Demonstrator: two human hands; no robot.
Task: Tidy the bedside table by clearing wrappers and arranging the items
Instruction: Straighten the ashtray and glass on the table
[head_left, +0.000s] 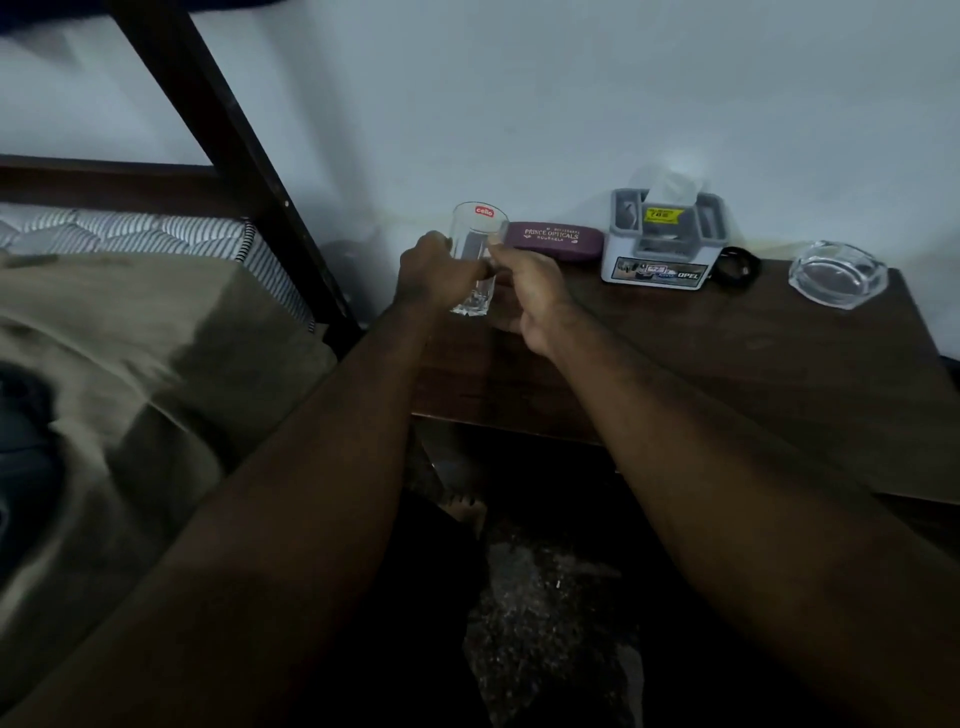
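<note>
A clear drinking glass (475, 244) with a red sticker stands upright at the left end of the dark wooden bedside table (753, 364). My left hand (434, 275) is wrapped around its left side. My right hand (530, 296) touches its right side with thumb and fingers. Behind the glass lies a purple spectacle case (556, 240). To its right stands a grey and white tissue box (665, 241) with a tissue sticking out. A black round object (737, 266) lies behind that box. A clear glass ashtray (837, 273) sits near the right back corner.
A bed with a beige cover (130, 374) and a striped mattress (156, 231) lies to the left, with a dark wooden frame post (234, 156) beside the table. A pale wall runs behind the table. Speckled floor (545, 623) shows below.
</note>
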